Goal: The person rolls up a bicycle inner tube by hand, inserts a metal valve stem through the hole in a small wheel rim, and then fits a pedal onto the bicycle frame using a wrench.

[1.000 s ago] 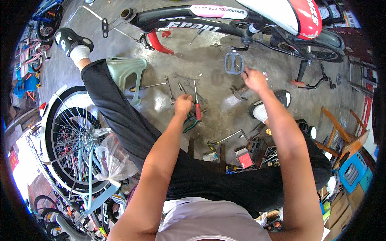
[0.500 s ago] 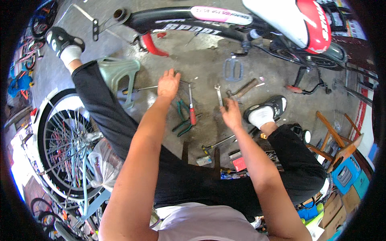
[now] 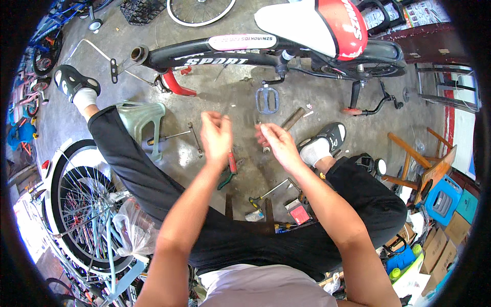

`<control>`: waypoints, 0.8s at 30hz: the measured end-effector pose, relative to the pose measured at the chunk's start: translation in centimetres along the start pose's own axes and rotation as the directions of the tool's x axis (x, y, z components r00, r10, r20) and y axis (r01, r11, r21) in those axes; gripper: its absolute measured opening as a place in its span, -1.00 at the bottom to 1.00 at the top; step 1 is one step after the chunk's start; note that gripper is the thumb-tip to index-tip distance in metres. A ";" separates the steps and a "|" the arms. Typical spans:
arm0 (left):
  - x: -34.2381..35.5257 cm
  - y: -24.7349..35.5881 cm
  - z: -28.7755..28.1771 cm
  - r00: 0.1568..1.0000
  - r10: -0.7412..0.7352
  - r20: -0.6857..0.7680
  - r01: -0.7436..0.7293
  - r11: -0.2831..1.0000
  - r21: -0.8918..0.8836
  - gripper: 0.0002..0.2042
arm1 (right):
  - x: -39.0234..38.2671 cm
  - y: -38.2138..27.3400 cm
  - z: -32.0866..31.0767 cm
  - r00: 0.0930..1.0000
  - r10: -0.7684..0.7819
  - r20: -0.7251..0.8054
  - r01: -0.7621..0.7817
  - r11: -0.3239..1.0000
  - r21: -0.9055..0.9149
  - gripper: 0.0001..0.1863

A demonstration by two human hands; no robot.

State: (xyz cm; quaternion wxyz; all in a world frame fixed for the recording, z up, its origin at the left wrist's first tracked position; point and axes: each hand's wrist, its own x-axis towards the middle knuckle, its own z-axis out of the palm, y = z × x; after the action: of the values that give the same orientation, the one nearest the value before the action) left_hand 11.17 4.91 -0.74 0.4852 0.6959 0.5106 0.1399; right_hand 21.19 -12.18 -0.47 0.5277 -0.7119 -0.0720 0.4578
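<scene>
My left hand (image 3: pixel 216 137) hovers over the floor with its fingers curled in; what they hold, if anything, is hidden. To its right, my right hand (image 3: pixel 280 146) has thumb and fingertips pinched together, perhaps on something too small to make out. Under the left hand lie a red-handled screwdriver (image 3: pixel 232 162) and green-handled pliers (image 3: pixel 225 182), both partly covered. A wrench (image 3: pixel 266 149) shows just below the right fingers, and a brown, hammer-like bar (image 3: pixel 293 119) lies beyond them. Left of my left hand is another wrench (image 3: pixel 195 140). A black bicycle frame (image 3: pixel 215 53) stands ahead.
The bicycle's pedal (image 3: pixel 267 100) and red fork (image 3: pixel 174 86) hang near my hands. A green plastic stool (image 3: pixel 148 120) is at left, beside a spoked wheel (image 3: pixel 84 194). At right stand a wooden stool (image 3: pixel 424 163) and blue plastic stool (image 3: pixel 441 202). A red box (image 3: pixel 299 212) lies near my legs.
Both hands have come off the floor area and drawn closer together, fingers now curled. A wrench formerly hidden by the left hand shows. The view has shifted, revealing more floor beyond the bicycle.
</scene>
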 end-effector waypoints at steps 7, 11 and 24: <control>-7.2 5.0 2.9 0.809 0.499 0.312 -0.515 0.857 -0.035 -0.61 | 1.5 -4.3 -3.1 0.985 -0.173 0.029 0.173 0.985 -0.025 -0.68; -5.9 4.3 3.3 0.910 0.283 0.304 -0.306 0.951 0.032 -0.62 | 3.0 -7.5 -7.6 0.953 -0.290 -0.091 0.180 0.779 -0.600 -0.71; 2.5 2.8 8.1 0.936 -0.029 0.352 -0.013 0.993 0.115 -0.21 | 7.7 -11.9 -10.9 0.772 -0.415 0.481 0.495 -0.081 -0.865 -0.87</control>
State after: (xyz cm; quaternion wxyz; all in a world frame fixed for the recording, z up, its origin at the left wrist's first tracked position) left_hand 19.40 2.69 -3.17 0.5283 0.7345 0.4254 -0.0191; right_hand 38.04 -9.99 5.10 0.0434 -0.7890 -0.6035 0.1071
